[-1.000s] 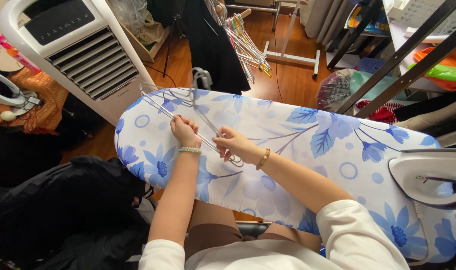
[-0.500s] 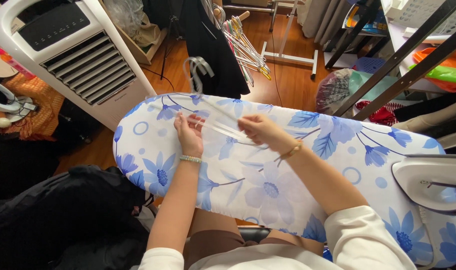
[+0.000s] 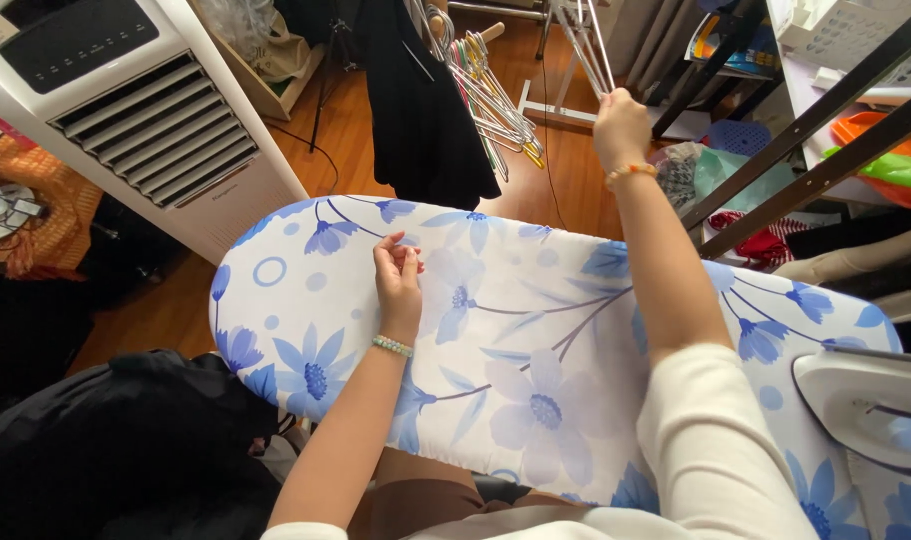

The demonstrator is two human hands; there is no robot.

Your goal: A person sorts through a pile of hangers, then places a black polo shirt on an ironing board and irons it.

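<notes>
My right hand [image 3: 621, 128] is raised past the far edge of the ironing board [image 3: 536, 330] and grips a bundle of thin wire hangers [image 3: 586, 40] that point up and away. My left hand [image 3: 399, 278] rests on the blue-flowered board cover near its rounded left end, fingers loosely curled, with nothing in it. More hangers [image 3: 491, 85] in several colours hang from a rack beyond the board, beside a black garment [image 3: 421, 110].
A white tower fan [image 3: 146, 110] stands at the upper left. A white iron [image 3: 866, 400] sits on the board's right end. Dark clothing [image 3: 116, 440] is piled at the lower left. Dark slanted bars [image 3: 806, 120] and shelves with coloured items fill the upper right.
My right hand lifted the wire hangers off the board and carried them up and to the right. My left hand let go of them and stayed on the board.
</notes>
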